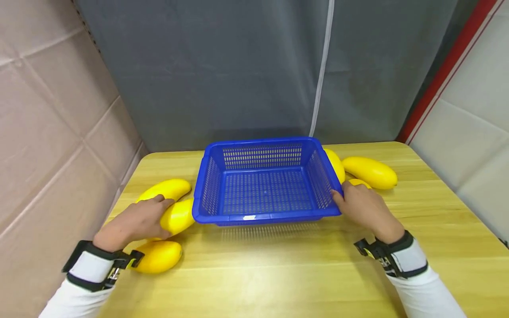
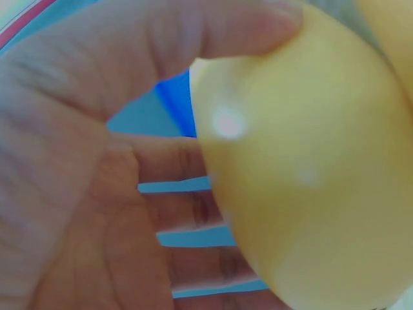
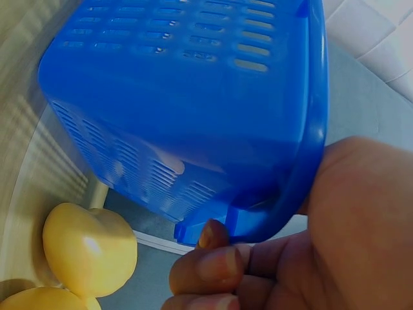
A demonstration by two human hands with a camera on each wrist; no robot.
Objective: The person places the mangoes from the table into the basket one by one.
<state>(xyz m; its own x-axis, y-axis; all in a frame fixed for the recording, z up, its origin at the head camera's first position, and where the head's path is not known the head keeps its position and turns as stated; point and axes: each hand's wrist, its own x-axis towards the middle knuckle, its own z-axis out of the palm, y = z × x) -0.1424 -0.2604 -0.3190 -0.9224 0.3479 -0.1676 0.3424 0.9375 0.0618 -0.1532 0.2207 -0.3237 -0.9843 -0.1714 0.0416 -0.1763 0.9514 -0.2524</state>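
Grasping a yellow fruit (image 1: 179, 217) left of centre in the frame with the left grip (image 1: 145, 218), thumb on the near side and fingers on the far side — probably to span a smooth, rounded body across its girth. In the left wrist view, bearing on the fruit with thumb and fingers while leaving a gap at the palm.

Holding the blue basket (image 1: 278, 217) in the middle of the frame with the right grip (image 1: 363, 205), curled on the rim near the right front corner; likely chosen for its lip, easier to hook than a mesh wall. Raised above the counter (image 1: 258, 278) at least along the near edge, judging by the patterned shadow below; at the far edge, impossible to tell. Tipped open side toward the head camera, with the left rim right by the grasped fruit — touching or not, cannot tell.

Around the left grip, lying close by, an upper fruit (image 1: 165, 189) and a lower fruit (image 1: 159, 257). Right of the basket, bunched near the right grip, three more fruits (image 1: 370, 172), partly covered by rim and fingers.
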